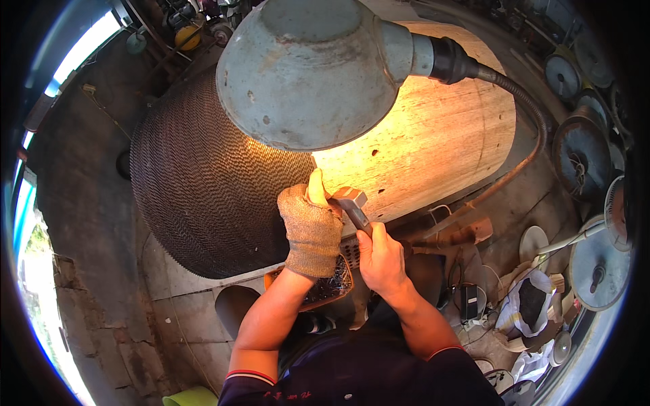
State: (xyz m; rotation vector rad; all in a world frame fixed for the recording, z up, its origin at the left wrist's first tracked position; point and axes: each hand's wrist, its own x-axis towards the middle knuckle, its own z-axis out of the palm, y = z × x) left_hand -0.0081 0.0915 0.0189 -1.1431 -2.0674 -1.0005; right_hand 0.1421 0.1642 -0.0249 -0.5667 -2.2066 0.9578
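Note:
A large wooden drum (pixel 447 128) lies in front of me. Its left part is wrapped in dark, toothed-looking rows (pixel 203 183); pale bare wood shows on the right. At the border between the two is my left hand (pixel 309 227), in a worn brown glove that leaves fingertips bare. Its fingers are closed against the drum's surface; whatever they pinch is too small or hidden to make out. My right hand (pixel 383 262) grips a hammer (pixel 353 206) by the handle, the head close beside the left fingers.
A grey-green lamp (pixel 305 81) on a flexible arm (pixel 535 122) hangs over the drum, lighting the wood. Below my left wrist sits an orange tray (pixel 344 289) of small dark metal pieces. Round metal discs (pixel 599 264) and an open white sack (pixel 531 301) stand at right.

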